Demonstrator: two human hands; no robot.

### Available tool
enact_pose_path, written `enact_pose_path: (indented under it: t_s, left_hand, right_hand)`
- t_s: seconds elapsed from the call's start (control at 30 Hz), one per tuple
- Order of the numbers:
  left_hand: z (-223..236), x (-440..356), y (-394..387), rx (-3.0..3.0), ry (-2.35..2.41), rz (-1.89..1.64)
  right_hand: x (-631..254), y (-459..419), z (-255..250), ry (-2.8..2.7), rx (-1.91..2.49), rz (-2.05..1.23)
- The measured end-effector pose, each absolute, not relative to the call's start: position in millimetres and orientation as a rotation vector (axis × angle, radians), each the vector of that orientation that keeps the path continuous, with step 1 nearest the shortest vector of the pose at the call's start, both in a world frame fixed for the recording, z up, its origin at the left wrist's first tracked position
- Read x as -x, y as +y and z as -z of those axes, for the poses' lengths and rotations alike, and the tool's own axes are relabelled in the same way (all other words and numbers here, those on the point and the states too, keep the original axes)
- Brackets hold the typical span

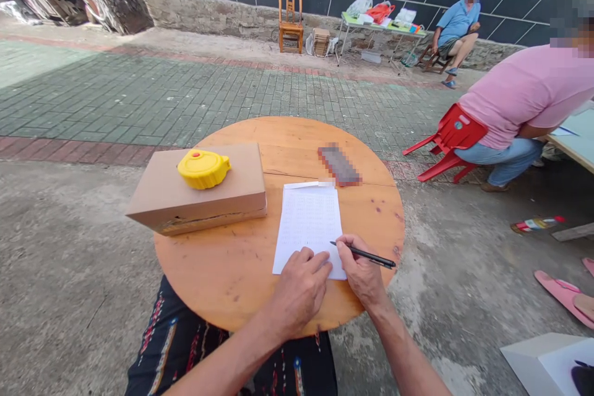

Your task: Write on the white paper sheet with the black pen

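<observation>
My right hand [359,269] pinches a black pen [371,255], its tip pointing left over the lower part of a white sheet of paper [309,216]. Rows of small print or writing cover the sheet, too fine to read. My left hand [304,281] rests on the lower edge of the paper with its fingers slightly bent and holds nothing. Just beyond the sheet lies a dark, red-edged flat object [340,165], blurred out. To the left, a yellow tape-measure-shaped case with a red button [204,169] sits on top of a cardboard box [241,189].
Everything stands on a round wooden table [223,278]. At right a person in pink [524,93] sits on a red chair [464,130]. A bottle [537,224] lies on the ground. Further back are a wooden chair [291,18], a table with bags [385,26] and another seated person [457,28].
</observation>
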State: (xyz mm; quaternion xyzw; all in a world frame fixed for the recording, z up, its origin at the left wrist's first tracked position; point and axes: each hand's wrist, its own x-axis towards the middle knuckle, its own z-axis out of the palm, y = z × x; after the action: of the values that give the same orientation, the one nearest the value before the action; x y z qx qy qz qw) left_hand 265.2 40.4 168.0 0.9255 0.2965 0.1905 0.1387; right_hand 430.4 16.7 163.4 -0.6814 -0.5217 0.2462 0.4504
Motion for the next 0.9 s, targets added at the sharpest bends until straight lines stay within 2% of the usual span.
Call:
enact_pose_path:
  t_s: [0.27,0.9]
  left_hand:
    - [-166.1,-266.9,40.6,-2.670,0.880,-0.538]
    - [-168.3,-265.9,41.5,-2.667,0.882,-0.508]
  right_hand:
    - [-429.3,18.8,-164.4,-1.406,1.658,-0.508]
    - [-427.8,18.8,-169.1,-1.445,1.676,-0.510]
